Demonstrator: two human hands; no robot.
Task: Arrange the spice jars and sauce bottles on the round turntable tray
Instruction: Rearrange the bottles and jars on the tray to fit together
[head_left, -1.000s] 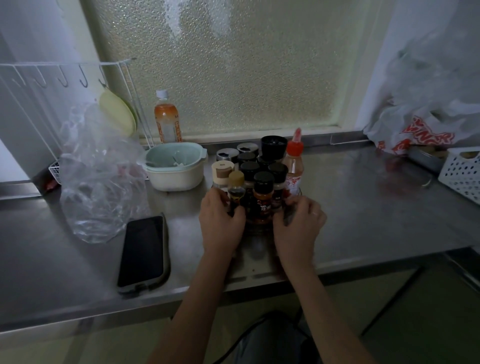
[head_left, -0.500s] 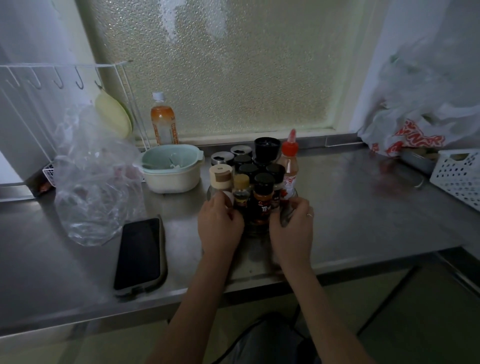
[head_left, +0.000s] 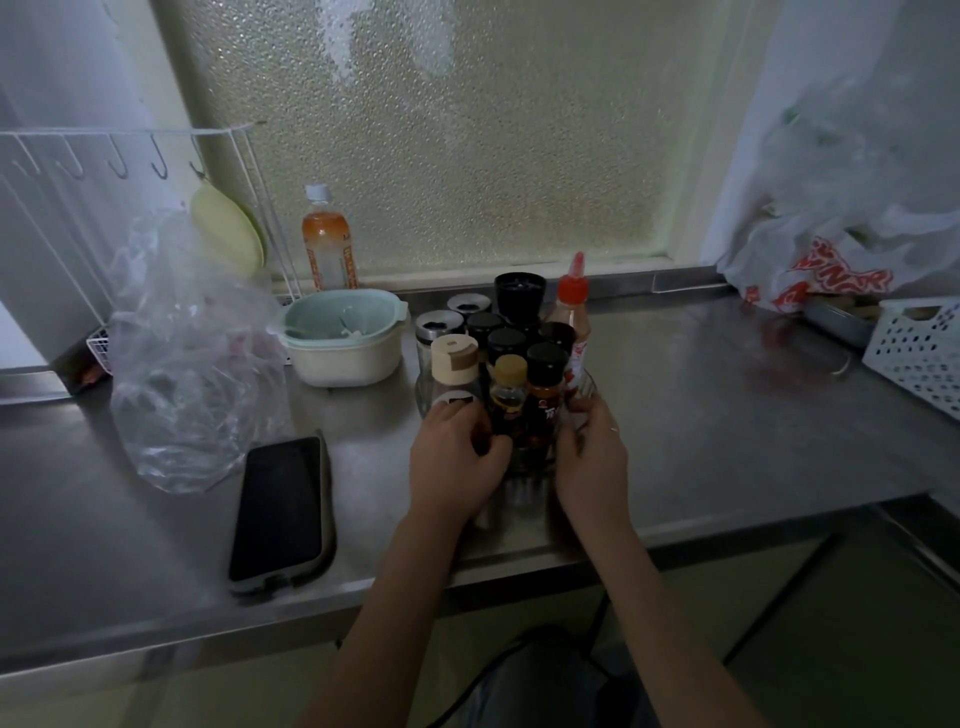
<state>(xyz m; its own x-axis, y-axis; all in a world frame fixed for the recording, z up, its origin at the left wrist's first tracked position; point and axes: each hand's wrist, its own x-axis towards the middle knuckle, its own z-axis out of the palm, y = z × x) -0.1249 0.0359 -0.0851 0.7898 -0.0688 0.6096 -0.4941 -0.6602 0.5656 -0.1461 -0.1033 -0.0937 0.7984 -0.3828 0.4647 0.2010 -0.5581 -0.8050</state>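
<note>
A clear round turntable tray (head_left: 586, 387) stands mid-counter, packed with several spice jars and bottles. At its front are a beige-capped jar (head_left: 454, 364), a small yellow-capped bottle (head_left: 509, 389) and a black-capped red-label jar (head_left: 545, 395). A red-capped sauce bottle (head_left: 571, 317) stands at the tray's right back. My left hand (head_left: 452, 467) curls against the tray's front left, at the base of the beige-capped jar. My right hand (head_left: 592, 462) grips the tray's front right rim. The tray's front is hidden by both hands.
A phone (head_left: 280, 512) lies at the left front of the steel counter (head_left: 727, 415). A crumpled clear bag (head_left: 182, 364), a pale colander bowl (head_left: 343, 338) and an orange drink bottle (head_left: 327, 244) stand at the left. A white basket (head_left: 919, 348) and plastic bags (head_left: 841, 260) are at the right.
Both hands stay on the tray's front; the front jars have shifted slightly, as if the tray turned a little. The view has drifted a bit.
</note>
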